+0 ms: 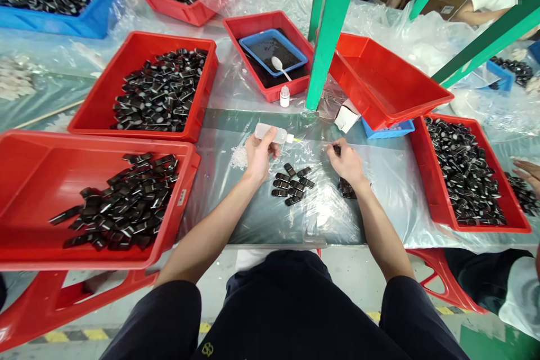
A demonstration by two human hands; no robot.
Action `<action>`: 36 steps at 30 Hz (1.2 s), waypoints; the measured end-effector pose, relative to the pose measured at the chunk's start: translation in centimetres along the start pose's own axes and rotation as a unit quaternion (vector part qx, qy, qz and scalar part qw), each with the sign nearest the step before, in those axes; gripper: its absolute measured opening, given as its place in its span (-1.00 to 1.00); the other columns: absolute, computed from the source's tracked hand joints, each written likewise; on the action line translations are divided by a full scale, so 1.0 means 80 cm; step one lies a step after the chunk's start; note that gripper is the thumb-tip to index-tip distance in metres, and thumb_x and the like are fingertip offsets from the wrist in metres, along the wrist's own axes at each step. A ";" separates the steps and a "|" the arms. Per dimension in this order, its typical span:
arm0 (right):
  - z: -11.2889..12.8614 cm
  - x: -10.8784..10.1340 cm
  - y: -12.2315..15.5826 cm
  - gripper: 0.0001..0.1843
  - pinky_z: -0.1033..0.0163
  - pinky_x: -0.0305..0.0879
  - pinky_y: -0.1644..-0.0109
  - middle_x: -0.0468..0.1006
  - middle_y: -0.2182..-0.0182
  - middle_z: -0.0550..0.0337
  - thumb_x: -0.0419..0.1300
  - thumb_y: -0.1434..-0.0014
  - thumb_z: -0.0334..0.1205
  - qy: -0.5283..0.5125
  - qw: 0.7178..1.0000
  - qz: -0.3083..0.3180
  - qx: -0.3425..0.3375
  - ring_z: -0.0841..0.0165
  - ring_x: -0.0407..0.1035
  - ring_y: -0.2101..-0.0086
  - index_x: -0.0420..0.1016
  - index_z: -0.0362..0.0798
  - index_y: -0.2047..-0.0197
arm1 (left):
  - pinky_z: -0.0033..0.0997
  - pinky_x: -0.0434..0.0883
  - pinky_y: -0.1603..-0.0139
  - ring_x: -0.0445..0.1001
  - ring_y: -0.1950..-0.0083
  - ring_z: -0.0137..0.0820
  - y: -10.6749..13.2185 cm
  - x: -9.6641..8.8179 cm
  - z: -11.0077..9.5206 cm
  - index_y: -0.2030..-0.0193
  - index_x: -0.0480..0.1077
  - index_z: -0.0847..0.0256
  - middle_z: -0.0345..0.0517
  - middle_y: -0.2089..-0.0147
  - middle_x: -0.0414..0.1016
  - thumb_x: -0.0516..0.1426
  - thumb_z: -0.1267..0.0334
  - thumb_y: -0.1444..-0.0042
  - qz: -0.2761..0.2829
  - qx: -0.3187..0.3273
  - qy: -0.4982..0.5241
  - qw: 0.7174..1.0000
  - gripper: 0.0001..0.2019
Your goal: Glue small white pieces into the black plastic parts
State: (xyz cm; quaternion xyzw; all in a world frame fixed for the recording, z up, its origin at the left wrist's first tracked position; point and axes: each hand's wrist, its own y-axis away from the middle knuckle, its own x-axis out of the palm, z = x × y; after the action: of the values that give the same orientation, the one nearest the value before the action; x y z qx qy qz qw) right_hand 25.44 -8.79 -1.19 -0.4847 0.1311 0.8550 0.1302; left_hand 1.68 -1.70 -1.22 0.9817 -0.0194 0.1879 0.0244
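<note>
My left hand [259, 156] is closed round a translucent squeeze bottle [270, 133] with a white cap and a thin yellowish nozzle pointing right. In my right hand [347, 160] a small black glossy piece [337, 149] is pinched, mostly covered by the fingers. Between the hands, nearer my body, lies a loose cluster of black clip-like pieces [294, 184]. More black pieces [346, 188] rest under my right wrist, partly hidden by it. White scraps [239, 157] are heaped beside my left hand.
Red bins of black pieces stand at left [141, 138] and right [523, 226]. A green post [333, 28] rises behind the work area, near a small white bottle [284, 97] and a blue tray [304, 60] with a spoon [277, 64]. Another person's hand [529, 173] is at far right.
</note>
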 end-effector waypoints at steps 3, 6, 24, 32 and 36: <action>-0.024 0.004 -0.011 -0.87 0.13 0.34 0.19 0.48 0.39 0.31 0.16 -0.40 -0.10 -0.163 0.986 -0.004 -0.025 0.19 0.42 0.37 0.31 0.16 0.02 | -0.45 0.18 0.61 0.29 0.63 -0.52 0.000 0.000 0.000 0.40 0.50 0.15 -0.28 0.60 0.36 0.51 -0.27 0.04 -0.005 -0.005 0.002 1.000 -0.46; -0.028 0.010 -0.013 -0.79 0.17 0.31 0.26 0.40 0.35 0.33 0.18 -0.39 -0.01 -0.281 0.955 0.016 -0.088 0.29 0.29 0.40 0.20 0.17 0.07 | -0.44 0.18 0.61 0.29 0.63 -0.51 0.001 0.000 0.000 0.39 0.51 0.15 -0.27 0.59 0.38 0.50 -0.26 0.04 -0.007 -0.008 -0.003 1.000 -0.48; 0.006 0.011 0.009 -0.33 0.17 0.17 0.33 0.36 0.50 0.40 0.22 -0.37 0.58 -0.357 0.914 0.084 -0.172 0.35 0.22 0.49 0.38 0.11 0.00 | -0.46 0.18 0.61 0.29 0.64 -0.53 0.005 0.005 -0.008 0.40 0.52 0.18 -0.29 0.61 0.39 0.52 -0.20 0.12 -0.020 -0.027 0.006 0.999 -0.50; 0.009 0.016 0.011 -0.30 0.18 0.23 0.32 0.47 0.37 0.33 0.18 -0.38 0.62 -0.380 0.901 0.099 -0.186 0.34 0.26 0.45 0.28 0.16 -0.11 | -0.47 0.20 0.60 0.30 0.63 -0.53 0.004 0.004 -0.004 0.37 0.50 0.16 -0.30 0.59 0.40 0.52 -0.19 0.08 -0.019 -0.025 0.008 0.999 -0.51; 0.010 0.016 0.012 -0.31 0.17 0.29 0.30 0.64 0.28 0.25 0.20 -0.35 0.62 -0.378 0.902 0.109 -0.179 0.35 0.31 0.44 0.29 0.15 -0.04 | -0.47 0.19 0.61 0.30 0.64 -0.54 0.004 0.005 -0.003 0.37 0.50 0.17 -0.30 0.59 0.40 0.52 -0.21 0.09 -0.019 -0.024 0.009 0.999 -0.49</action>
State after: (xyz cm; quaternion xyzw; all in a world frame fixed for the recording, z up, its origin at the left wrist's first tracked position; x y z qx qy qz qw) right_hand 23.85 -9.29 -1.81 -0.1225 -0.0312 0.9919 -0.0134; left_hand 1.92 -2.02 -0.81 0.9793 -0.0045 0.1959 0.0515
